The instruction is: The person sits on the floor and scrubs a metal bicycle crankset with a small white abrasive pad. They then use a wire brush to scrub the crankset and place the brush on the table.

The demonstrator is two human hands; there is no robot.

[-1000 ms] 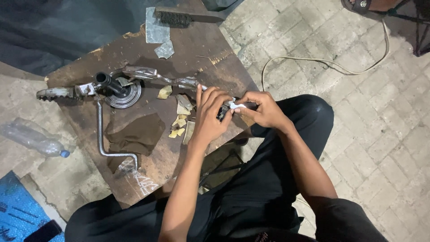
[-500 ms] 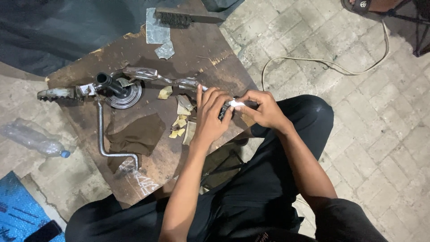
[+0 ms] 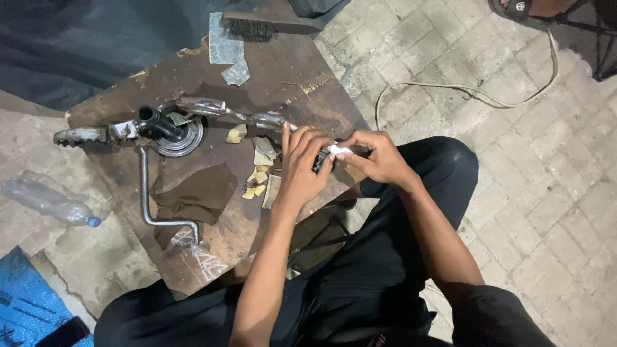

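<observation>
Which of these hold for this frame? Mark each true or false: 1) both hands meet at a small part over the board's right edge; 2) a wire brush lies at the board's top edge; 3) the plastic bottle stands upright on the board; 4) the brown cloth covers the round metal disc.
1) True: the left hand and right hand pinch a small shiny part together.
2) True: the wire brush lies there.
3) False: the plastic bottle lies on its side on the ground, left of the wooden board.
4) False: the brown cloth lies below the round metal disc, apart from it.

Both hands meet fingertip to fingertip, left hand (image 3: 301,168) with fingers curled down, right hand (image 3: 378,156) pinching.
</observation>
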